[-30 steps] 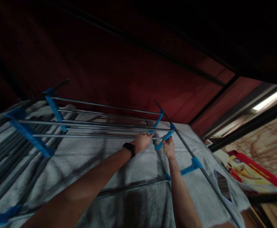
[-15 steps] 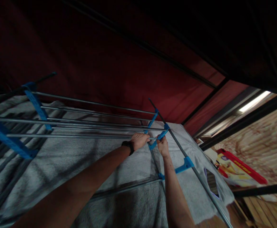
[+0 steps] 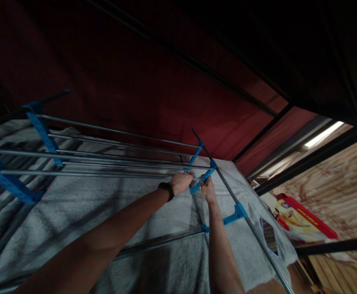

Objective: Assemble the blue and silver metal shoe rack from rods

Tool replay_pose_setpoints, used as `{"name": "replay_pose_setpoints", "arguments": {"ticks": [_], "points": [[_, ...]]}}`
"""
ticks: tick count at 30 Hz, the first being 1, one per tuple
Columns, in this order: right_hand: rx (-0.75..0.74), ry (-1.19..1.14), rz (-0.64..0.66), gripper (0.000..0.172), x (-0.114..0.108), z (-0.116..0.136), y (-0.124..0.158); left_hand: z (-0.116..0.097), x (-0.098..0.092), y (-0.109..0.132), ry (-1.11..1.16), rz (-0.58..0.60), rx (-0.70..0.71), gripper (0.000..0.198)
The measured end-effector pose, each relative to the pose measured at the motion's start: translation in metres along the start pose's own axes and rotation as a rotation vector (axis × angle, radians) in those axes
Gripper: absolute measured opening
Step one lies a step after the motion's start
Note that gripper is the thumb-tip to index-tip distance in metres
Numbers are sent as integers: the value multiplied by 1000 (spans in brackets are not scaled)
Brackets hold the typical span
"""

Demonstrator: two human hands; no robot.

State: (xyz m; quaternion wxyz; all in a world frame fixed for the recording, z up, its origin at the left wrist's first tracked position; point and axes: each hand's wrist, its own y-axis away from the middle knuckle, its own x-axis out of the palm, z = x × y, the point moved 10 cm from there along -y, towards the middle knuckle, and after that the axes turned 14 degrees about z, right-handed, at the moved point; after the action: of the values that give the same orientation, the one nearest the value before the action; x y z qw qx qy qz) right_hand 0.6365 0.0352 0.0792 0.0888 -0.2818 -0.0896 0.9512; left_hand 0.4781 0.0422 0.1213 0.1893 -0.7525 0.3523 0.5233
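Note:
A rack of grey metal tubes and blue plastic brackets lies across a grey blanket (image 3: 83, 212). My left hand (image 3: 181, 183), with a black band on its wrist, is closed around the end of a metal tube (image 3: 105, 174). Just right of it, my right hand (image 3: 208, 189) grips a blue bracket (image 3: 205, 177) where that tube meets it. The bracket sits on a longer side pole (image 3: 227, 185). Nearer to me, another blue bracket (image 3: 236, 213) joins the same pole. At the left, the tubes run into a larger blue bracket (image 3: 7, 179).
A red fabric wall (image 3: 135, 90) rises behind the rack. Several loose tubes (image 3: 1, 208) lie at the left. A phone (image 3: 269, 237) rests on the blanket at the right, near a red and yellow package (image 3: 305, 216). Black frame bars (image 3: 334, 245) cross the right side.
The view has shifted slightly, and the rack's left end sits a little further left. Both hands stay at the same tube end and bracket.

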Motion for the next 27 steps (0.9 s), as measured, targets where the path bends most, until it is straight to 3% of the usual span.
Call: {"name": "replay_pose_setpoints", "arguments": {"ticks": [5, 14, 22, 27], "points": [[-16, 11, 7, 24, 0, 3, -1, 2, 0, -2, 18, 18, -68, 30], [-20, -10, -23, 25, 0, 8, 4, -4, -1, 1, 79, -33, -17, 34], [-16, -36, 0, 30, 5, 10, 5, -21, -32, 5, 18, -103, 61, 38], [-8, -14, -10, 28, 4, 12, 5, -21, -30, 7, -12, -60, 12, 36]]}}
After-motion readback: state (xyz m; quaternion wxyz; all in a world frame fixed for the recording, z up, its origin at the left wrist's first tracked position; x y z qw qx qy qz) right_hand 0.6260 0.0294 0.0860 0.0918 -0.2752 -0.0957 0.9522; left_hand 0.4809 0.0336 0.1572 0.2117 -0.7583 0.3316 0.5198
